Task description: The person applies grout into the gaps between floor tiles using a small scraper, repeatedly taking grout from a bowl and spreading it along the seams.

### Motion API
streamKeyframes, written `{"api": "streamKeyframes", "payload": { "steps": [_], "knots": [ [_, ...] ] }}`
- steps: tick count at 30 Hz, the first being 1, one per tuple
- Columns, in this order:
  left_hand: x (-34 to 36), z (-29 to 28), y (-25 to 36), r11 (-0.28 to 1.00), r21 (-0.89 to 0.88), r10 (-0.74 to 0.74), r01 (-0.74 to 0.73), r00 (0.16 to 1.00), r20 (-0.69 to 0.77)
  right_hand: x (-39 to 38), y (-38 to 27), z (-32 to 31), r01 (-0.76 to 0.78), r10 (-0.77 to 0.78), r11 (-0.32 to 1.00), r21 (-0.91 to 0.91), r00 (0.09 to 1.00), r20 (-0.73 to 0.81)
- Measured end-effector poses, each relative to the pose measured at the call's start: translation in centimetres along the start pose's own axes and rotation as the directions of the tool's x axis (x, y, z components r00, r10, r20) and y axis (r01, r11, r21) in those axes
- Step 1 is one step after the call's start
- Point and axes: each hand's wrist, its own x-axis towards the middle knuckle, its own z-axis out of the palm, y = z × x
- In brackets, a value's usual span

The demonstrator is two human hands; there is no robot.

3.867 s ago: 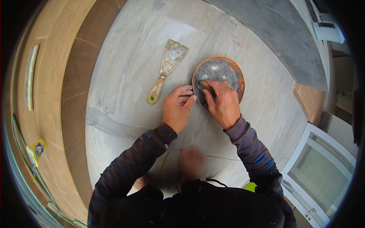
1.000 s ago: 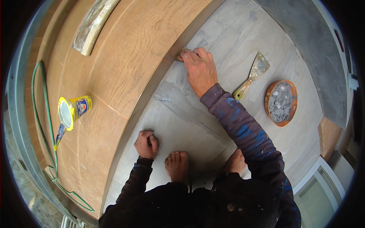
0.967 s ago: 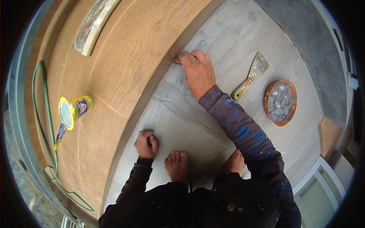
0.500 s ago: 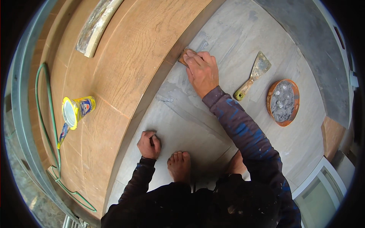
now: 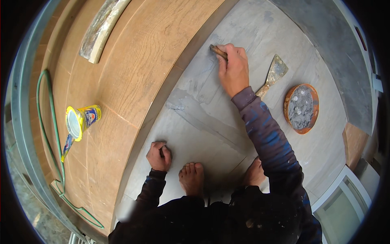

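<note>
On the grey stone-look tiled floor (image 5: 203, 91), a round orange-brown bowl (image 5: 301, 131) is seen, partly filled with lumpy grey paste (image 5: 300, 106). Well to the left of the bowl, and slightly farther from the body, a small flat brown tool with a dark end (image 5: 219, 51) is gripped by the right hand (image 5: 235, 70). The fingers of that hand are bent firmly around the tool, which is pinched against the thumb and held at a tilt; whether the floor is touched by it cannot be told.

Farther left of the bowl, and nearer to the body, the left hand (image 5: 159, 156) is held in a loose fist. A dark patch is seen between thumb and fingers, but whether a thing is held there cannot be told.

Just left of the bowl, a putty knife with a stained, wedge-shaped metal blade (image 5: 278, 68) is laid flat, its handle partly covered by the right arm. Nearer to the body than the bowl, two bare feet (image 5: 191, 179) are planted.

Well left of the bowl, a brown wood-look step (image 5: 122, 81) is seen. On it are placed a yellow-and-blue plastic tub (image 5: 90, 115), a long grey-smeared board with a pale edge (image 5: 103, 30) and a thin green hose (image 5: 62, 175).
</note>
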Motion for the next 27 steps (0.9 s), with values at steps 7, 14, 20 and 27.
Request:
{"api": "streamKeyframes", "payload": {
  "steps": [7, 14, 20, 27],
  "knots": [
    [-0.4, 0.3, -0.4, 1.0, -0.001, -0.008, 0.008, 1.0, 0.019, 4.3, 2.7, 1.9, 0.051, -0.05, 0.984, -0.169, 0.999, 0.01],
    [-0.8, 0.2, -0.4, 1.0, 0.027, -0.012, 0.011, 0.999, 0.039, 2.5, 1.3, 2.0, 0.092, -0.089, 0.991, -0.098, 0.995, 0.038],
    [-0.4, 0.0, 0.3, 0.998, 0.039, -0.053, 0.05, 0.996, 0.076, 0.0, -1.0, 2.5, 0.12, -0.113, 0.99, -0.073, 0.989, 0.09],
    [0.0, 0.1, 1.1, 0.997, 0.015, -0.078, 0.077, 0.995, 0.066, -3.6, -4.0, 2.7, 0.167, -0.168, 0.986, 0.021, 0.971, 0.17]
  ]
}}
